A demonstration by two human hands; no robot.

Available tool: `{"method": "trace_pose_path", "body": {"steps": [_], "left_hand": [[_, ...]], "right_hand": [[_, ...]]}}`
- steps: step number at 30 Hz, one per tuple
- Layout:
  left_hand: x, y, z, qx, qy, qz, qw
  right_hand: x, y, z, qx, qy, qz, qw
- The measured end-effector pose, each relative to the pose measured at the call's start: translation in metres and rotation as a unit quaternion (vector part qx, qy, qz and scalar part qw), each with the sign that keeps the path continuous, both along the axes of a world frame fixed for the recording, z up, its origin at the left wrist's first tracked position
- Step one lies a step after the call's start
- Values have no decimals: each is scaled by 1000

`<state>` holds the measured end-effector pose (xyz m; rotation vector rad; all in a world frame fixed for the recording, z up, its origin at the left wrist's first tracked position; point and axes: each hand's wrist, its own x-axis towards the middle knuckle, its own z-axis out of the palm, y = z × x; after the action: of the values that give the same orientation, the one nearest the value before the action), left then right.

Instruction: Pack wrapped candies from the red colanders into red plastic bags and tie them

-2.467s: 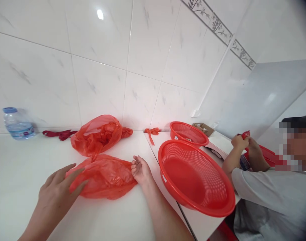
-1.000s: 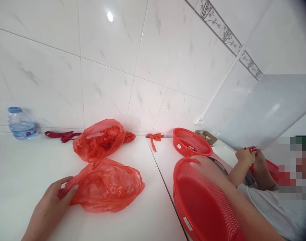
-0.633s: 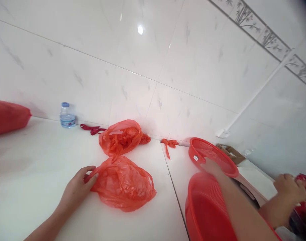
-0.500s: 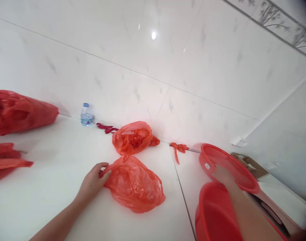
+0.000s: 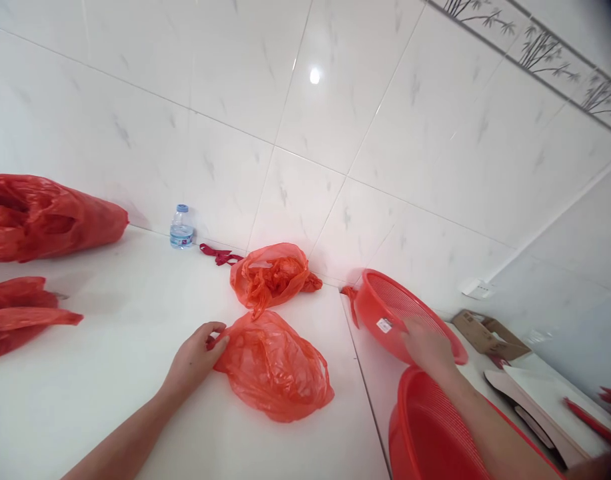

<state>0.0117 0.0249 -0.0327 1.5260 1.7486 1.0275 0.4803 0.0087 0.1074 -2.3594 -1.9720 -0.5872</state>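
My left hand [image 5: 195, 353] pinches the left edge of a thin red plastic bag [image 5: 280, 373] lying spread on the white tabletop. My right hand [image 5: 428, 343] grips the near rim of a round red plastic basket [image 5: 383, 303] with a white label. That basket tilts up close to the tiled wall; the fingers inside it are blurred. Below my right forearm stands a second red basket [image 5: 405, 407], partly covered by the arm. Another crumpled red bag [image 5: 270, 273] rests just behind the one in my left hand.
Further left lie a bulky red bag [image 5: 80, 220] and a smaller red bag [image 5: 25, 320]. A water bottle [image 5: 181, 230] and a dark red strap [image 5: 219, 254] are by the wall. On the right are an open cardboard box [image 5: 490, 333] and a red pen-like stick [image 5: 590, 420].
My right hand has shifted the labelled basket leftward along the wall, uncovering more of the cardboard box. My left hand keeps its pinch on the bag. The view has turned slightly.
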Motion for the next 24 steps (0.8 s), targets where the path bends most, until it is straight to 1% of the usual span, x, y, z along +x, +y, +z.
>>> {"method": "trace_pose_path", "body": {"steps": [3, 6, 9, 12, 15, 18, 21, 24], "left_hand": [[-1, 1, 1, -11, -5, -2, 1000], [-1, 0, 3, -22, -18, -7, 1000], [-1, 0, 4, -14, -21, -8, 1000], [-3, 0, 3, -11, -36, -12, 999], [-5, 1, 0, -7, -73, -10, 997], [-8, 3, -5, 7, -118, -13, 993], [-11, 4, -8, 8, -130, -18, 991], [-11, 3, -5, 5, -118, -18, 993]], "right_hand": [[-43, -23, 6, -14, -15, 72, 997], [-76, -46, 5, -21, -14, 138, 990], [-93, -63, -6, -18, -10, 205, 979], [-100, -73, -20, -31, -13, 235, 972], [-101, -83, -24, -60, 1, 230, 971], [-97, -104, -17, -66, 45, 207, 975], [-84, -142, -13, -42, 78, 150, 985], [-63, -189, -24, -40, 106, 71, 991]]}}
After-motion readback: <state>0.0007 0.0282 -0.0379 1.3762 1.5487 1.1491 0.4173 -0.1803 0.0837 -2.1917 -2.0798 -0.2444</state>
